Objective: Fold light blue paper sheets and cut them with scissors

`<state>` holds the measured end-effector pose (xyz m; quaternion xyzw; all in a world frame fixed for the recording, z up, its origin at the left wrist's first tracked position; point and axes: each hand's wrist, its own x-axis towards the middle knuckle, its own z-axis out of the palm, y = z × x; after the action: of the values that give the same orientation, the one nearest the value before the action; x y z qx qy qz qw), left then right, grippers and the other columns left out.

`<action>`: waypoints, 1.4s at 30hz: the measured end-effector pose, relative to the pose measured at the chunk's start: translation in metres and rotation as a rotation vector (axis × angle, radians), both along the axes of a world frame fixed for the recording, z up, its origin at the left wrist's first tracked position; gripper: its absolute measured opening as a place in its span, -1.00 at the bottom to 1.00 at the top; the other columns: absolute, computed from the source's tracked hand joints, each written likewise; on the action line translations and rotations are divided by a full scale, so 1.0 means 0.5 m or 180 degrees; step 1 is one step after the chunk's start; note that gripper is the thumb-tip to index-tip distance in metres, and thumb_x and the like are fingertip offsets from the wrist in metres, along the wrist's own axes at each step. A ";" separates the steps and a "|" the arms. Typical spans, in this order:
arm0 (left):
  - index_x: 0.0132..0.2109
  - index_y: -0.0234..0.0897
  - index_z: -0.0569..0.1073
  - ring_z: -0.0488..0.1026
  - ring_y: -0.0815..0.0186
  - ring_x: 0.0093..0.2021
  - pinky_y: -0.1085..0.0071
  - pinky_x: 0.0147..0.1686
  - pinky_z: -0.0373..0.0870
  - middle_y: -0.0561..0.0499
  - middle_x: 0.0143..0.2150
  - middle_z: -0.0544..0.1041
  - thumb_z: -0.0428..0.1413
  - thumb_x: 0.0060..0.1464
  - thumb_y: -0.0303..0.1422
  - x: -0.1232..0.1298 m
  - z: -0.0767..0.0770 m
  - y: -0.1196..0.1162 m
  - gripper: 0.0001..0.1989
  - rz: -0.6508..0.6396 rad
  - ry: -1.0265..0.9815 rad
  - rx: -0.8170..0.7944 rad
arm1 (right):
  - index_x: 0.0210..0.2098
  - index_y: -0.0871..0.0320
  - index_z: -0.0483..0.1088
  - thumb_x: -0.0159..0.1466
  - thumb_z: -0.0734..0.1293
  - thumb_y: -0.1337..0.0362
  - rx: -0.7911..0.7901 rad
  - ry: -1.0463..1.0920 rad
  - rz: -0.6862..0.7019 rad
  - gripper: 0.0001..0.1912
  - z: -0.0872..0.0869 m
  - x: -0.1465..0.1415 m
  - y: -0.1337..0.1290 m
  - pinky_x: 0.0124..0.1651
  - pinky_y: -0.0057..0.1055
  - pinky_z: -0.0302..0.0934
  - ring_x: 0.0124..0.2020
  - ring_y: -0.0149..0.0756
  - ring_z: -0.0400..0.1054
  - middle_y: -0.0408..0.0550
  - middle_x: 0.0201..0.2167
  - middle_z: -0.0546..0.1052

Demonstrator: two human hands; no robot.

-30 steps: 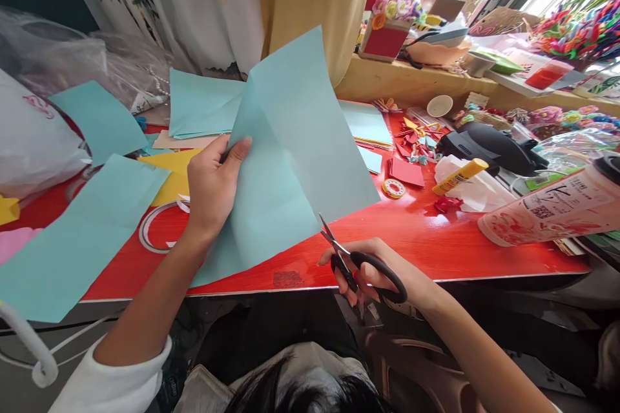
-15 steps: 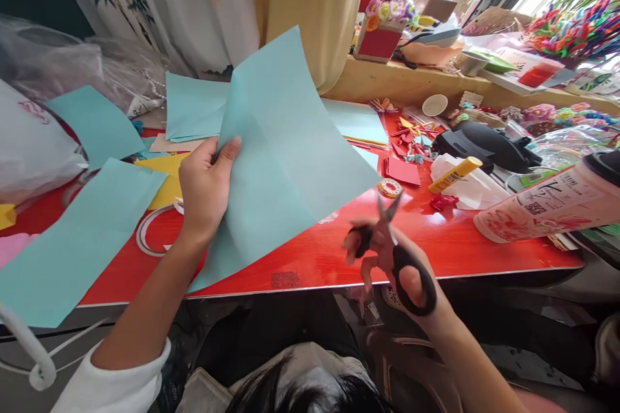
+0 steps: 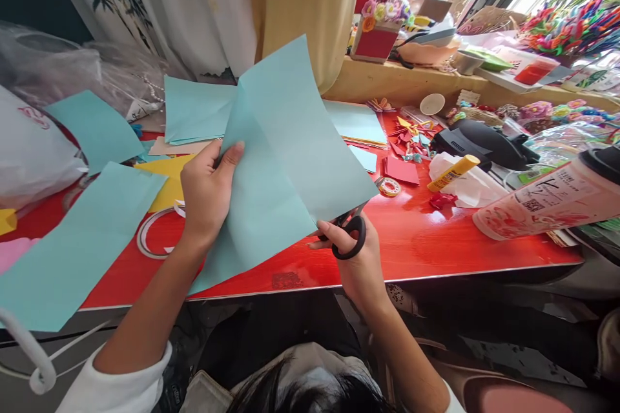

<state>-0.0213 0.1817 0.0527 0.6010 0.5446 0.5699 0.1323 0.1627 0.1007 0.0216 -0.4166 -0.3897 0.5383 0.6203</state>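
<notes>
A large light-blue sheet of paper (image 3: 285, 161) with a crease down it is raised above the red table. My left hand (image 3: 208, 187) pinches its left edge between thumb and fingers. Black-handled scissors (image 3: 357, 239) are in my right hand (image 3: 361, 258), at the sheet's lower right edge. The blades are mostly hidden behind the paper, so whether they touch it cannot be made out. My right thumb and fingers are at the sheet's bottom edge near the crease.
More blue sheets (image 3: 82, 239) and yellow paper (image 3: 169, 181) lie left, beside a white tape ring (image 3: 150, 239). Rightward are a small tape roll (image 3: 389, 186), red paper squares (image 3: 401, 170), a yellow glue stick (image 3: 454, 173) and a pink cup (image 3: 547, 200). The red table's (image 3: 436, 251) front edge runs below my hands.
My right hand has moved left and up with the scissors, from beside the sheet to its lower right edge. The left hand still holds the sheet in nearly the same place.
</notes>
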 end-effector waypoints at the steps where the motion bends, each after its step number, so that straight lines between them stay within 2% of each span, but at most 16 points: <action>1: -0.56 -0.27 0.01 -0.10 0.46 -0.50 0.39 -0.53 -0.11 0.14 -0.56 -0.05 0.11 0.12 -0.21 0.000 0.000 0.000 -0.52 -0.0014 0.0003 0.0003 | -0.34 0.18 0.31 0.10 0.44 0.29 0.0012 0.0009 0.0004 -0.77 -0.001 0.003 0.001 -0.42 -0.44 0.45 -0.41 -0.39 0.42 -0.21 -0.45 0.40; 7: -0.57 -0.26 0.00 -0.11 0.47 -0.52 0.44 -0.57 -0.11 0.16 -0.57 -0.05 0.12 0.10 -0.22 -0.001 -0.007 0.006 -0.51 -0.0101 -0.0044 0.0187 | -0.25 0.14 0.36 0.08 0.46 0.32 0.0084 0.0079 0.0093 -0.73 0.005 0.007 0.000 -0.37 -0.39 0.48 -0.43 -0.39 0.44 -0.25 -0.47 0.41; 13: -0.57 -0.27 0.01 -0.12 0.48 -0.53 0.47 -0.58 -0.10 0.17 -0.58 -0.05 0.13 0.10 -0.23 -0.002 -0.011 0.010 -0.52 -0.0106 -0.0008 0.0256 | -0.25 0.13 0.36 0.10 0.46 0.32 0.0018 -0.0019 0.0144 -0.75 0.009 0.009 -0.003 -0.37 -0.43 0.45 -0.47 -0.42 0.44 -0.26 -0.45 0.45; 21: -0.57 -0.27 0.03 -0.11 0.48 -0.53 0.47 -0.59 -0.11 0.17 -0.59 -0.04 0.13 0.08 -0.20 -0.003 -0.013 0.009 -0.52 -0.0112 -0.0075 0.0189 | -0.28 0.09 0.29 0.13 0.43 0.36 0.0305 -0.0489 0.0080 -0.76 0.010 0.019 0.001 -0.46 -0.53 0.32 -0.54 -0.47 0.44 -0.33 -0.52 0.44; 29: -0.56 -0.28 0.10 -0.08 0.48 -0.54 0.49 -0.60 -0.09 0.16 -0.59 0.00 0.13 0.07 -0.17 -0.004 -0.011 0.011 -0.56 -0.0170 -0.0165 0.0103 | -0.30 0.10 0.27 0.13 0.42 0.38 0.0535 -0.0986 -0.0141 -0.76 0.015 0.020 0.003 -0.48 -0.50 0.28 -0.53 -0.47 0.38 -0.29 -0.53 0.46; 33: -0.56 -0.28 0.13 -0.07 0.49 -0.54 0.49 -0.60 -0.08 0.16 -0.59 0.01 0.13 0.08 -0.18 -0.002 -0.012 0.011 -0.58 -0.0157 -0.0151 0.0088 | -0.30 0.10 0.28 0.14 0.41 0.39 0.0560 -0.0978 -0.0079 -0.78 0.014 0.022 0.004 -0.45 -0.49 0.28 -0.53 -0.48 0.36 -0.29 -0.52 0.47; 38: -0.57 -0.27 0.05 -0.09 0.49 -0.54 0.49 -0.60 -0.09 0.17 -0.59 -0.02 0.14 0.07 -0.20 0.001 -0.012 0.011 -0.53 -0.0186 -0.0155 0.0122 | -0.34 0.11 0.29 0.13 0.42 0.39 0.0453 -0.0842 -0.0071 -0.79 0.011 0.022 -0.001 -0.46 -0.51 0.25 -0.54 -0.49 0.35 -0.29 -0.54 0.46; 42: -0.58 -0.28 0.04 -0.10 0.48 -0.54 0.48 -0.60 -0.10 0.17 -0.59 -0.03 0.14 0.08 -0.20 0.001 -0.012 0.011 -0.52 -0.0164 -0.0098 0.0162 | -0.34 0.12 0.31 0.12 0.43 0.38 0.0208 -0.0551 0.0285 -0.80 0.005 0.027 -0.002 -0.43 -0.47 0.25 -0.54 -0.45 0.37 -0.27 -0.57 0.48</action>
<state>-0.0207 0.1872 0.0465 0.6091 0.5122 0.5891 0.1399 0.1763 0.0996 0.0242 -0.4233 -0.4775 0.5145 0.5728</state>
